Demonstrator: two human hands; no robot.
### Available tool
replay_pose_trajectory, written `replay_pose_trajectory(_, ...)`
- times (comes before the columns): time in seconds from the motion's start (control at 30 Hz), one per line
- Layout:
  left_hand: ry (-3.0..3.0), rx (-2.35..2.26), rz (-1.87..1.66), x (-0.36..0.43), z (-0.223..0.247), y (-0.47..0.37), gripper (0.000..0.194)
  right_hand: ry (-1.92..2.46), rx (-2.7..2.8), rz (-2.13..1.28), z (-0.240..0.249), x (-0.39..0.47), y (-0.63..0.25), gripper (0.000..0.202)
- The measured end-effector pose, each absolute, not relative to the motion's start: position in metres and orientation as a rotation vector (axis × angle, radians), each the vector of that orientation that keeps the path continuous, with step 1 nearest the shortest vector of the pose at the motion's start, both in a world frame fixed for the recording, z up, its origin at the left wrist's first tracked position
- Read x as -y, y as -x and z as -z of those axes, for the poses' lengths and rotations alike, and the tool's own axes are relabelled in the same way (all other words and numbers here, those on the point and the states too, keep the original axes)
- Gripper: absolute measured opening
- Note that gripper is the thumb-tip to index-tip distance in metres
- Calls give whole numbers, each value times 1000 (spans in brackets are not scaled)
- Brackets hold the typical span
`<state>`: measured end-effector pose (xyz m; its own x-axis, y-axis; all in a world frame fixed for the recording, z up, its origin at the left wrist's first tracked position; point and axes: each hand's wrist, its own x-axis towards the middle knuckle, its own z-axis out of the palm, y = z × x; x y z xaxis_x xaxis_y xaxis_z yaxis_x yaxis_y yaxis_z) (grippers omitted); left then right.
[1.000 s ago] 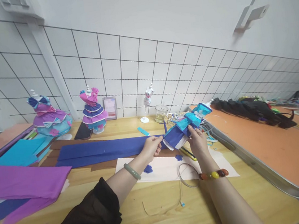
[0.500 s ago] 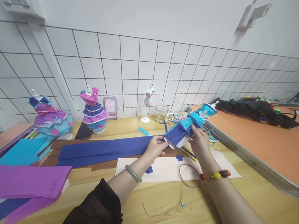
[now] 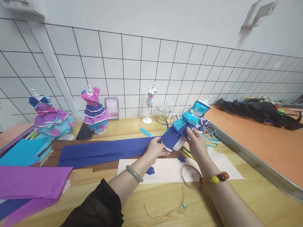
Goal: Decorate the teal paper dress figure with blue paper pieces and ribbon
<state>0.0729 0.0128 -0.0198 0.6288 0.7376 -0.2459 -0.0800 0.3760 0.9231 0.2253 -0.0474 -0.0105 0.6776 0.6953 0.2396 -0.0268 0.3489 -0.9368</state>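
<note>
A small dress form in a teal and navy dress (image 3: 184, 122) is tilted to the upper right above the table. My left hand (image 3: 157, 149) has its fingers closed on the lower hem of the dress, near the base. My right hand (image 3: 197, 141) grips the skirt from the right, thumb on top. Beneath my hands lies a pale pink sheet (image 3: 164, 171) bearing navy flower cut-outs (image 3: 150, 170). A long folded navy strip (image 3: 103, 152) extends left from beside my left hand. A beige cord (image 3: 183, 187) loops over the sheet.
Two dressed forms (image 3: 51, 118) (image 3: 95, 111) stand at the back left near a phone (image 3: 84, 132). A bare form (image 3: 151, 95) and a glass (image 3: 164, 114) stand at the back middle. Purple fabric (image 3: 27, 180) lies left; an orange board (image 3: 277, 149) lies right.
Both hands have moved slightly left with the dressed form, and its top end now points more steeply upward.
</note>
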Motion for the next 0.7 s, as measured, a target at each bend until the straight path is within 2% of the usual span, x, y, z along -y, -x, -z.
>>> replay_pose_trajectory(0.23, -1026, -650, -607, -22, 17, -70, 17, 1187, 667, -604, 18, 44, -228, 44)
replay_pose_trajectory(0.5, -1012, -475, -592, -32, 7, -61, 15, 1187, 764, -850, 25, 45, -214, 25)
replay_pose_trajectory(0.7, -897, -359, -528, -35, -3, -54, 16, 1107, 857, -979, 13, 50, -200, 19)
